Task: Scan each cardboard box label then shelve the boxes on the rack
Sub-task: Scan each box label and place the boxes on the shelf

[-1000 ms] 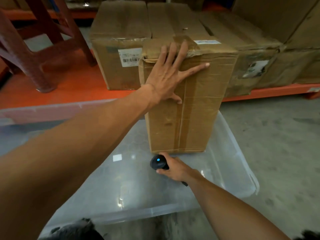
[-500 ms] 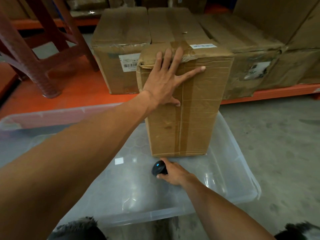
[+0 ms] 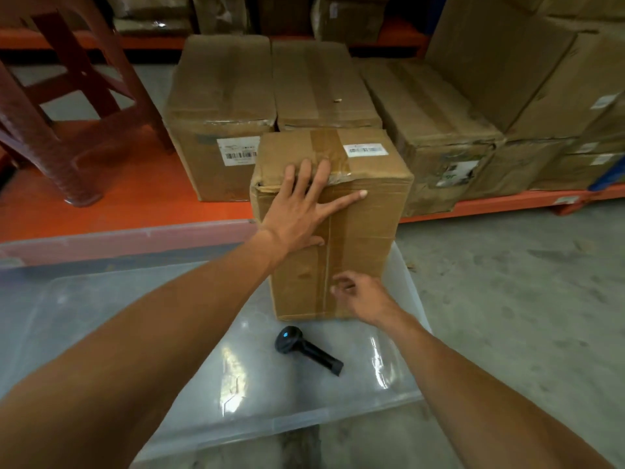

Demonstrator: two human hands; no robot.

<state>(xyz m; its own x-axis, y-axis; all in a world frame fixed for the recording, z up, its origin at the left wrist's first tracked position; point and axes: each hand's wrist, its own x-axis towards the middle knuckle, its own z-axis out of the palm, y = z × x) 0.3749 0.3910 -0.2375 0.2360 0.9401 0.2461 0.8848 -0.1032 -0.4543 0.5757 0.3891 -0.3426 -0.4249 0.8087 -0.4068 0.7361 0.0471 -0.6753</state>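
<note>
A taped cardboard box [image 3: 365,238] stands upright on a clear plastic bin lid [image 3: 142,340], with a white barcode label [image 3: 364,149] on its top. My left hand [image 3: 301,204] lies flat on the box's upper front edge, fingers spread. My right hand [image 3: 360,296] is at the box's lower front face, fingers loosely apart and holding nothing. A black handheld scanner [image 3: 306,348] lies on the lid just in front of the box, its blue light lit.
Behind the box, several cardboard boxes [image 3: 220,106] sit on the low orange rack shelf [image 3: 142,184], one with a barcode label [image 3: 238,154]. A red-brown plastic stool [image 3: 67,106] stands on the shelf at left. Concrete floor [image 3: 507,282] lies to the right.
My right hand let go of the scanner, which now lies on the lid, and rose to the box's lower front. The view has tilted so the box's top label shows.
</note>
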